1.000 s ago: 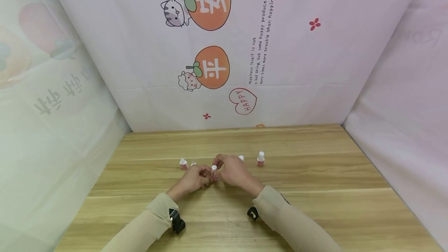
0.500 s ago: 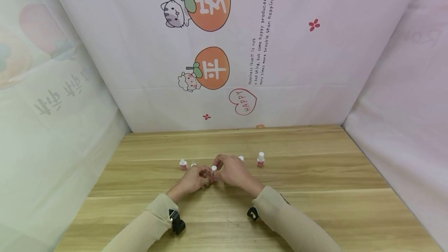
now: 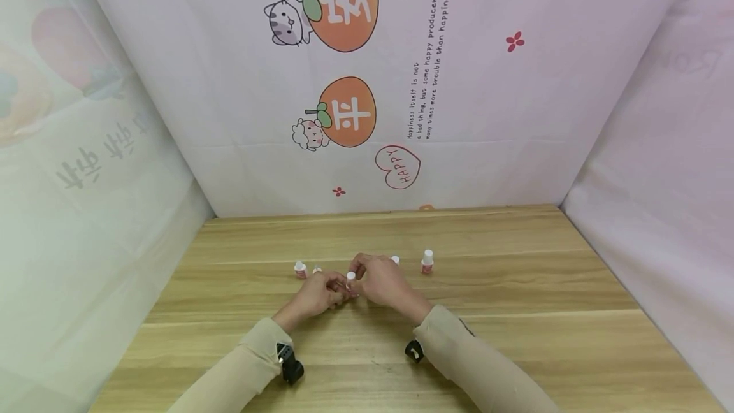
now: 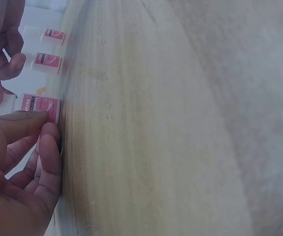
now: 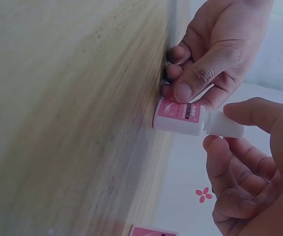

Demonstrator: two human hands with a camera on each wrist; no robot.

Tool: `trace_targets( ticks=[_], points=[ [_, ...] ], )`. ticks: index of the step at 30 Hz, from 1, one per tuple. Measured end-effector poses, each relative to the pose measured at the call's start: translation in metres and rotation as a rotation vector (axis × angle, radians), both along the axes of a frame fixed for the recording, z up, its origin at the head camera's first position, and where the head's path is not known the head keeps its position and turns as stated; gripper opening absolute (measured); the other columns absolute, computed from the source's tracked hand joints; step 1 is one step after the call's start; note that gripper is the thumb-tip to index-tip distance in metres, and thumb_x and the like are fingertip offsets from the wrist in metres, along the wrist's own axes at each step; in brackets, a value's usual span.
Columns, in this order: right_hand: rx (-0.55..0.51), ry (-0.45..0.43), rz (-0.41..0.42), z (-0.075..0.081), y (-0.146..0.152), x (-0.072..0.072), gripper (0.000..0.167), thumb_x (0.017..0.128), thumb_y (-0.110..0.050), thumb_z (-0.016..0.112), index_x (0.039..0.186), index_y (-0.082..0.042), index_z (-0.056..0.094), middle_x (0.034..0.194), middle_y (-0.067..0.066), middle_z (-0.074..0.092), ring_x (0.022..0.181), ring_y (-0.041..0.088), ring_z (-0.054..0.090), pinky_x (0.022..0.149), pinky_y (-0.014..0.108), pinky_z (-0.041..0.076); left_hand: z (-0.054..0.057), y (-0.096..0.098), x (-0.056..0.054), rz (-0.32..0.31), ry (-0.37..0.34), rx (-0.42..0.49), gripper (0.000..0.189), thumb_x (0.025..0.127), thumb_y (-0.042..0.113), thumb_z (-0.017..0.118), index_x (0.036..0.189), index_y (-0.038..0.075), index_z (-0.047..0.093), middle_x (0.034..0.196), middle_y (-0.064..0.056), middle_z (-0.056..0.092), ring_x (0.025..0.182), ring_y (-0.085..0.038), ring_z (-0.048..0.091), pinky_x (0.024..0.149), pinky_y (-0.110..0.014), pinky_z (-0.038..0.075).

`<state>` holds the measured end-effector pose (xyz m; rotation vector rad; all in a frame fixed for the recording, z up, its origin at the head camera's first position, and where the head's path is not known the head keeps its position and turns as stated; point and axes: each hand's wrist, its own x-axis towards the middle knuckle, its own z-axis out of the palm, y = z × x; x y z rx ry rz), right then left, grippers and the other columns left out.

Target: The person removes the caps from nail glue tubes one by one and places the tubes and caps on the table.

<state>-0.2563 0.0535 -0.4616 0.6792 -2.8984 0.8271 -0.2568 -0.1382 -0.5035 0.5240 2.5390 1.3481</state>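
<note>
A small white glue bottle (image 5: 179,117) with a pink label stands upright on the wooden table between both hands. My left hand (image 3: 318,292) grips its body low down, thumb across the label. With thumb and fingers, my right hand (image 3: 381,279) pinches the white cap (image 5: 227,124) at the top. A narrow neck shows between cap and body in the right wrist view. Seen from the head, the fingers cover most of this bottle and only its cap stands out.
Similar bottles stand in a rough row: one at the far left (image 3: 301,270), another bottle (image 3: 317,269) partly behind the left hand, a third bottle (image 3: 395,260) mostly behind the right hand, and a capped bottle (image 3: 427,262) farther right. A printed white cloth (image 3: 476,164) hangs behind the table.
</note>
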Motion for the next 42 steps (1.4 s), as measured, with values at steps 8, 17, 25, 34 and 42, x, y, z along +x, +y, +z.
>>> trace_targets(
  ticks=[8,17,25,34,42],
  points=[
    [0.003,0.008,0.005,-0.0002,0.0003,-0.0003,0.014,0.085,-0.029,0.076,0.094,-0.026,0.066,0.088,-0.009,0.071,0.076,0.01,0.06,0.07,0.027,0.047,-0.0009,0.0002,-0.0001,0.002,0.008,-0.001,0.023,0.086,-0.007,0.062,0.108,-0.002,0.068,0.085,-0.014,0.072,0.068,-0.009,0.06,0.055,-0.021,0.051],
    [0.01,0.003,0.006,-0.0002,-0.0002,0.0001,0.013,0.086,-0.03,0.076,0.094,-0.025,0.066,0.088,-0.009,0.071,0.072,0.007,0.057,0.066,0.025,0.045,-0.0002,0.001,0.0004,0.018,-0.001,-0.011,0.025,0.086,-0.008,0.061,0.108,0.0,0.069,0.087,-0.011,0.072,0.069,-0.01,0.06,0.056,-0.021,0.051],
    [0.03,0.02,0.001,0.0001,-0.0003,0.0008,0.016,0.086,-0.031,0.076,0.097,-0.024,0.066,0.088,-0.009,0.071,0.075,0.009,0.06,0.068,0.026,0.047,0.0002,0.0011,0.0003,0.016,-0.001,-0.005,0.025,0.085,-0.009,0.06,0.108,-0.001,0.069,0.085,-0.012,0.072,0.069,-0.011,0.06,0.055,-0.022,0.051],
    [0.032,0.015,0.006,0.0013,-0.0017,0.0011,0.015,0.087,-0.03,0.074,0.099,-0.025,0.067,0.091,-0.008,0.073,0.079,0.01,0.063,0.069,0.027,0.048,0.0003,0.0007,-0.0003,0.015,-0.003,-0.002,0.025,0.085,-0.008,0.061,0.107,-0.001,0.069,0.086,-0.012,0.072,0.069,-0.01,0.06,0.055,-0.022,0.051],
    [0.033,0.006,-0.011,-0.0001,-0.0019,0.0005,0.014,0.086,-0.031,0.076,0.095,-0.026,0.066,0.086,-0.01,0.071,0.076,0.009,0.06,0.068,0.026,0.047,-0.0004,0.0002,-0.0003,0.008,0.007,-0.008,0.024,0.086,-0.007,0.062,0.108,-0.001,0.069,0.086,-0.012,0.073,0.068,-0.009,0.059,0.055,-0.021,0.05]
  ],
)
